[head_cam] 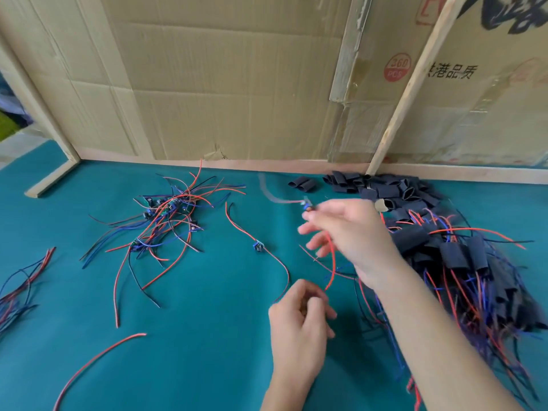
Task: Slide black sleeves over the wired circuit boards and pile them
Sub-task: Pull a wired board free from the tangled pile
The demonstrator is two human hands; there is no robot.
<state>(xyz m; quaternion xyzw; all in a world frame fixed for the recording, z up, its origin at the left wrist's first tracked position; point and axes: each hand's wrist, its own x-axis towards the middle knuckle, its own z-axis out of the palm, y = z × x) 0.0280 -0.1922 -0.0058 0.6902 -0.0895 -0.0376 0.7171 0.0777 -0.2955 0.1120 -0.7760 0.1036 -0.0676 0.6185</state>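
Right hand (353,232) pinches a wired board (308,206) (blurred) above open teal mat (207,336); left hand (299,324) fingers curled, grip unclear; sleeved pile (462,256) crowds right edge.

**Print on the cardboard behind the bench**

On the cardboard wall (237,84) at the back, right of the leaning wooden slat (415,84), there's a round red sticker (397,67) reading "360" above "PCS". Just beside it, in black print on the same board, stand the Chinese characters "港品质" (452,73), with another character in front cut off by the slat. Higher up sit large black brush strokes (504,13) and a faint red stamp (427,10); neither is legible.
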